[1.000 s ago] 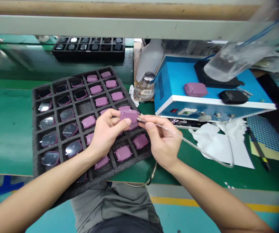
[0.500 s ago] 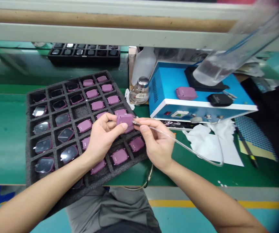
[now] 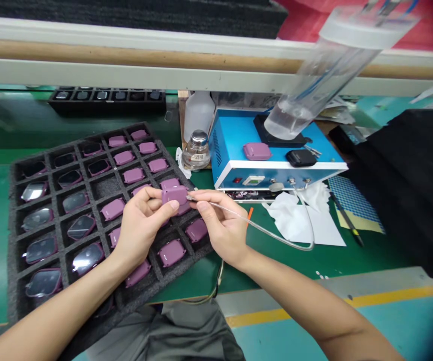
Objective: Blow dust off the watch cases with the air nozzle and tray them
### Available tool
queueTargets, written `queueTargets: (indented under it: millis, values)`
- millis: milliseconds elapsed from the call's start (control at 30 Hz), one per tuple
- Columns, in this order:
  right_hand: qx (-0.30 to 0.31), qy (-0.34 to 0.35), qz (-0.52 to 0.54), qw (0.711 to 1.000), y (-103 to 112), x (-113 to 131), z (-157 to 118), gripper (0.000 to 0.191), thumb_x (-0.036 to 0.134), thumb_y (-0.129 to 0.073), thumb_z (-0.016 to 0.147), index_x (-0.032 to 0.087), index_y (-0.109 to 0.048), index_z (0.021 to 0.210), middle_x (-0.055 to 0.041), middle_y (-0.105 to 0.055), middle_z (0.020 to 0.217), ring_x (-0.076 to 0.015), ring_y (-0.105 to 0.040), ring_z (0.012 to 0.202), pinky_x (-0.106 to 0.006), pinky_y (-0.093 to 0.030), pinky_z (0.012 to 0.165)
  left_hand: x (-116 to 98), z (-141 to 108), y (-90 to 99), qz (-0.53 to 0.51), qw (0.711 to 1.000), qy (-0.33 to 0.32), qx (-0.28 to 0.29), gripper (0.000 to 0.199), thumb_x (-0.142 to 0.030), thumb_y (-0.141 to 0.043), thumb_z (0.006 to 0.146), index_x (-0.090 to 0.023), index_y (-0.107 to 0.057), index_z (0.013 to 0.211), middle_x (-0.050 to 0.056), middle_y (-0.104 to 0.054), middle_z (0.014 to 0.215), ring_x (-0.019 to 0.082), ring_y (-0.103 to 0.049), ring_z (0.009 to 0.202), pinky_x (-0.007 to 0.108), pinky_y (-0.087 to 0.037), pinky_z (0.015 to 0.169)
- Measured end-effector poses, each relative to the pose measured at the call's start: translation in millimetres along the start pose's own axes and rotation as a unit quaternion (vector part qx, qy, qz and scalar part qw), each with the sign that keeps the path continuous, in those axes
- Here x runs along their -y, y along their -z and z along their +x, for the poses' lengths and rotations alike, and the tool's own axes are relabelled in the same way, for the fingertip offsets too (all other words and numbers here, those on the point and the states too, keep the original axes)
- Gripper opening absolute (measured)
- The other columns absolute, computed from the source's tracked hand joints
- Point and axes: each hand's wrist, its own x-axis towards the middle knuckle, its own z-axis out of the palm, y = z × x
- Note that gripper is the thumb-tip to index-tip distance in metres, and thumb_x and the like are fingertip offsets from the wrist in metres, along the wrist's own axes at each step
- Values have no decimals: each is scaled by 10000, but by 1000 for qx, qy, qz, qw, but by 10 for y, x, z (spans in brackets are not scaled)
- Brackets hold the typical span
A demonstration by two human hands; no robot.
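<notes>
My left hand (image 3: 143,225) grips a mauve square case (image 3: 174,195) between thumb and fingers, above a black foam tray (image 3: 13,281). My right hand (image 3: 220,220) pinches a thin clear tube (image 3: 265,230) with a fine metal tip (image 3: 190,197), which sits at the case's right edge. The tray's cells hold several mauve cases and several dark glossy glass-faced pieces. My hands and forearms hide its lower middle cells.
A blue bench machine (image 3: 231,150) stands beyond the tray, with a mauve case (image 3: 257,151) and a black case (image 3: 301,158) on top. Nearby are a glass bottle (image 3: 196,151), a white plastic bottle (image 3: 198,113), white wipes (image 3: 295,215) and a black tray (image 3: 107,99).
The whole scene has shifted left and down in view as the camera turned. A black cloth and red surface now show at the right and top. Both hands keep their hold.
</notes>
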Motion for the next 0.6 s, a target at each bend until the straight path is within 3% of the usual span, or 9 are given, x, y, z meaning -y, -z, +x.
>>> queueTargets:
  millis: [600]
  values:
    - [0, 5, -3, 1000, -5, 6, 19, 115, 315, -658, 974, 235, -736, 1002, -51, -776, 1066, -178, -755, 1007, -327, -674, 893, -27, 2, 1, 5, 1000, 3, -3, 329, -284, -920, 701, -178, -645, 848, 23, -795, 850, 145, -749, 774, 245, -602, 782]
